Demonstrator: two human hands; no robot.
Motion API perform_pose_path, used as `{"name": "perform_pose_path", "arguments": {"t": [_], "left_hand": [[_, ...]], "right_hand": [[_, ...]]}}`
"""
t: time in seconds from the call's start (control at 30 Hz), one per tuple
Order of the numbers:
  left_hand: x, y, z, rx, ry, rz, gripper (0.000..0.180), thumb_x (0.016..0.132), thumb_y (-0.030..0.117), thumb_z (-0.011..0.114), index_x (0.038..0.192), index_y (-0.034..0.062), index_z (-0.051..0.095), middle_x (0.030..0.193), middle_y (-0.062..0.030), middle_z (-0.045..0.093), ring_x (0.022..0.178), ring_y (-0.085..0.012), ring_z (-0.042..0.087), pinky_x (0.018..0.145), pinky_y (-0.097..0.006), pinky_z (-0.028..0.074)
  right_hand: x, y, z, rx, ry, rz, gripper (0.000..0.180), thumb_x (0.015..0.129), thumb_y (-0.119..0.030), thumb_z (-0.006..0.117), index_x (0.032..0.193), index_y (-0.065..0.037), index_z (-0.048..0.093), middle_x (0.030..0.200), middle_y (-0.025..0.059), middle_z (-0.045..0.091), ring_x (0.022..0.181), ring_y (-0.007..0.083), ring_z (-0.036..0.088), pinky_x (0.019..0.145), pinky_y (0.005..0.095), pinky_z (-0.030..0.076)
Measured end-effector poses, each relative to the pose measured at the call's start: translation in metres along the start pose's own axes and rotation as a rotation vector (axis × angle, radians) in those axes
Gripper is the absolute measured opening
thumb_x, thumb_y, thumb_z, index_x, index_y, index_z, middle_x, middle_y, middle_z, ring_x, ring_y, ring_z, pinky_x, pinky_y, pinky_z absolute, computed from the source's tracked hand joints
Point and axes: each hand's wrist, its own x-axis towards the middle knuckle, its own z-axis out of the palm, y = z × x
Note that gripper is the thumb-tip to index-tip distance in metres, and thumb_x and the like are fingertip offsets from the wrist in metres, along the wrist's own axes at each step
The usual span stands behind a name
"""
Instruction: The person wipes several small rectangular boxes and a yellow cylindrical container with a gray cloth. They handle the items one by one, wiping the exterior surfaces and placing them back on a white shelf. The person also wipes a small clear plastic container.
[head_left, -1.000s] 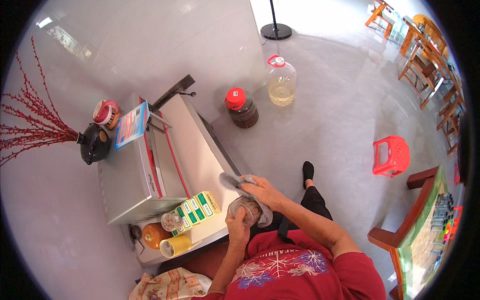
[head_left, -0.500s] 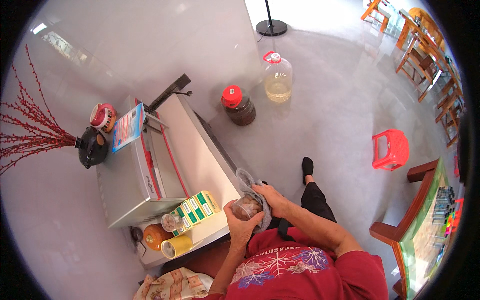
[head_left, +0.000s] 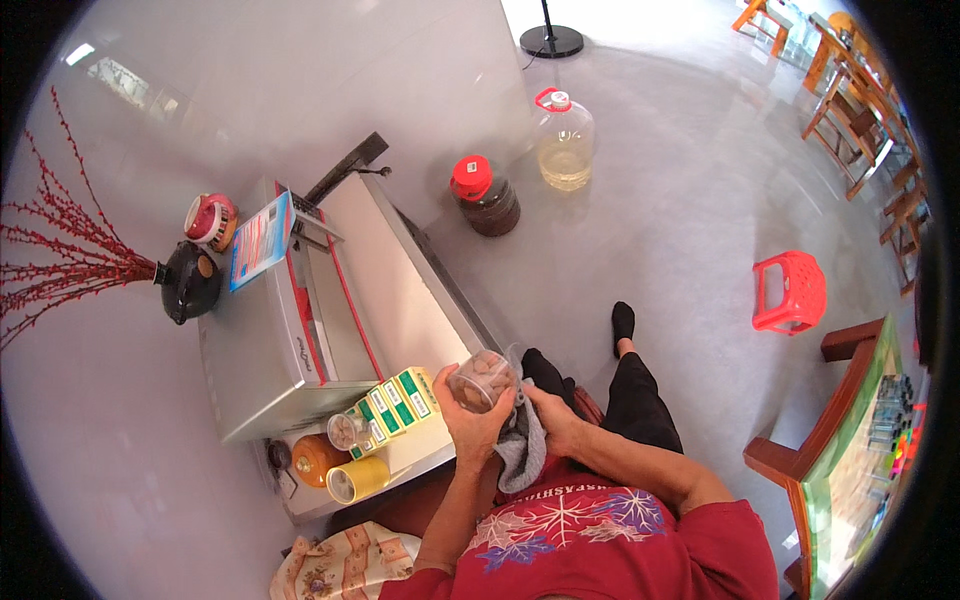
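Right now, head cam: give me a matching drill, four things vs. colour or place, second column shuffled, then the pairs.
Things:
1. plastic stool
2. teapot
3. clear jar
4. grey cloth

Colour or place:
A. in the left hand
B. black, beside the red branches
C. red, on the floor
D. under the right hand

Pairs: 1-C, 2-B, 3-A, 4-D

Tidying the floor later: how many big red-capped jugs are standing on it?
2. A clear jug of pale liquid stands near the wall, and a dark jug stands just left of it, beside the grey cabinet. Furniture may hide others.
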Motion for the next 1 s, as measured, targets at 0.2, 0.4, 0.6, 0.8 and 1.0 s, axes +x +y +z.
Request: {"name": "perform_pose_path", "arguments": {"t": [0.2,0.4,0.6,0.8,1.0], "left_hand": [[-0.002,0.008,-0.007,0.034,-0.117,-0.014,0.074,0.059,0.003,0.076,0.12,0.0046,0.034,0.106,-0.0122,0.051,0.097,-0.0197,0.055,0.08,-0.031,0.048],[-0.022,0.017,-0.021,0.315,-0.276,-0.033,0.075,0.056,0.012,0.079,0.118,0.0033,0.038,0.107,-0.0115,0.043,0.103,-0.0209,0.047,0.088,-0.03,0.041],[-0.038,-0.005,-0.056,0.548,-0.066,-0.045,0.077,0.057,0.018,0.079,0.119,0.0018,0.037,0.108,-0.0176,0.042,0.102,-0.0294,0.048,0.087,-0.035,0.043],[-0.032,-0.048,-0.156,0.565,0.463,-0.007,0.076,0.057,0.016,0.08,0.118,-0.0003,0.038,0.11,-0.0152,0.044,0.098,-0.0253,0.05,0.085,-0.035,0.043],[-0.004,-0.032,-0.242,0.907,0.645,0.018,0.076,0.058,0.017,0.076,0.12,-0.0012,0.037,0.109,-0.0195,0.043,0.1,-0.0346,0.047,0.086,-0.041,0.042]], "right_hand": [[-0.01,-0.019,0.007,-0.167,0.045,-0.188,0.035,0.09,-0.031,0.046,0.111,-0.004,0.055,0.105,0.0086,0.06,0.094,0.0229,0.058,0.086,0.0378,0.045],[-0.021,-0.032,0.012,-0.436,0.049,-0.345,0.03,0.088,-0.019,0.051,0.113,-0.002,0.049,0.098,0.0067,0.059,0.087,0.0152,0.057,0.076,0.0287,0.048],[-0.02,-0.035,0.034,-0.448,-0.036,-0.404,0.022,0.09,-0.015,0.05,0.108,-0.002,0.054,0.091,0.0074,0.063,0.076,0.0161,0.062,0.067,0.0285,0.052],[-0.015,-0.022,0.024,-0.521,-0.037,-0.334,0.025,0.09,-0.015,0.049,0.111,-0.001,0.051,0.093,0.0085,0.062,0.08,0.0176,0.062,0.068,0.0292,0.052],[-0.016,0.0,0.014,-0.496,0.042,-0.173,0.021,0.09,-0.016,0.05,0.105,-0.002,0.053,0.088,0.0085,0.062,0.071,0.016,0.062,0.061,0.0277,0.052]]}}
